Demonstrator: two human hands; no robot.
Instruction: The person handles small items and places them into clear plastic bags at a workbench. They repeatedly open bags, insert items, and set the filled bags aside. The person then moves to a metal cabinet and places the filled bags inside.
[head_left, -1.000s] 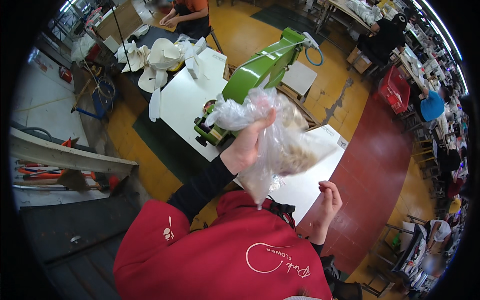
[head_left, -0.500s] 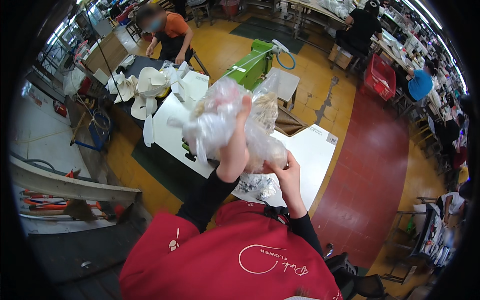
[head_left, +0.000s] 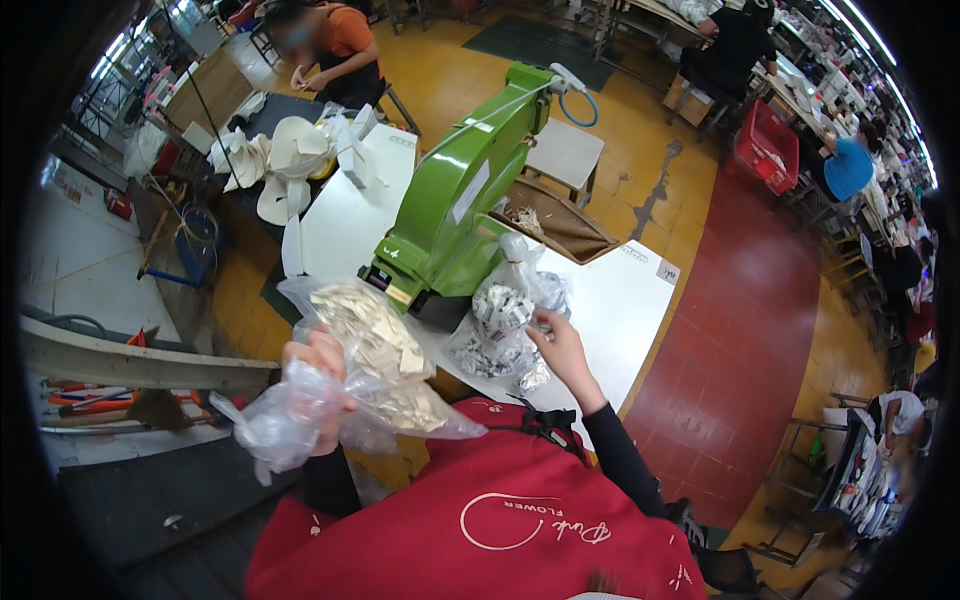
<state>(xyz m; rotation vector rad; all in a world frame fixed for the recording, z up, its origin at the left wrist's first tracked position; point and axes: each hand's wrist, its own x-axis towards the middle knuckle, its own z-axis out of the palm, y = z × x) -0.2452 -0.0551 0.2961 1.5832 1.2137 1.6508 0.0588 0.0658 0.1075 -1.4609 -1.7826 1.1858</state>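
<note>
In my left hand [head_left: 322, 375] is a clear plastic bag [head_left: 378, 335] filled with cream-coloured flat pieces. My fingers are closed around its gathered plastic, and a crumpled clear part bulges below the fist. The bag is held in front of the table, at the left of my red apron. My right hand [head_left: 562, 352] is beside clear bags of black-and-white pieces [head_left: 503, 308] on the white table. Its thumb and fingertips are apart at the bags' right edge; whether they touch the plastic is unclear.
A green press machine [head_left: 450, 195] stands on the white table [head_left: 625, 300], left of the bags. Behind it lies a brown open box [head_left: 565, 225]. White curved pieces [head_left: 300, 150] are piled at the far left, near a seated person [head_left: 345, 50]. A red crate [head_left: 765, 150] stands at right.
The bag of cream pieces has moved left and down with my left hand, away from the machine. My right hand has let go of it and is now by the bags on the table.
</note>
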